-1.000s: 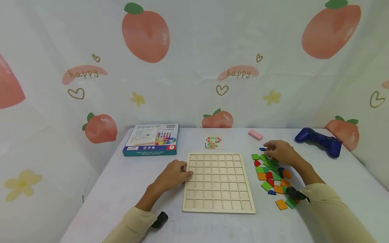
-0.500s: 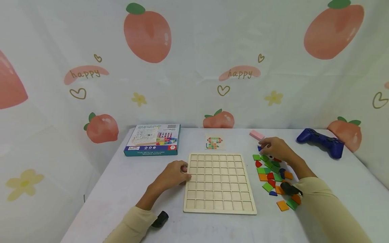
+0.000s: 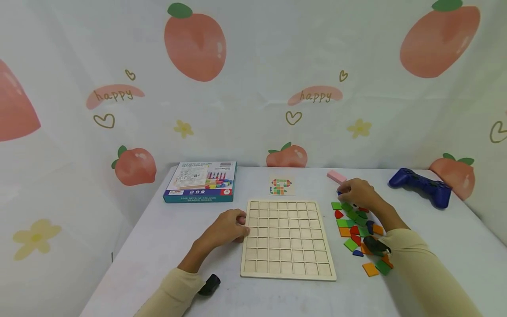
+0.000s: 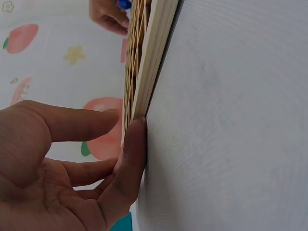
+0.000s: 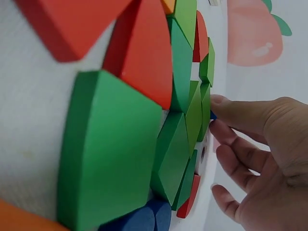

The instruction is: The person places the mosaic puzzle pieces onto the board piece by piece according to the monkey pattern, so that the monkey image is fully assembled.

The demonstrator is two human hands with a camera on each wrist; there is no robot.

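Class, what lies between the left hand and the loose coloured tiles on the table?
The wooden grid board lies between the left hand and the tiles, as the head view shows.

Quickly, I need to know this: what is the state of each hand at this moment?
Left hand: open, touching the left edge of the board.
Right hand: closed, pinching a blue piece.

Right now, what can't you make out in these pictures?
Head view: the fine print on the box, too small to read.
Left wrist view: part of the board, cut off by the top edge.
Right wrist view: most of the blue piece, behind the right hand.
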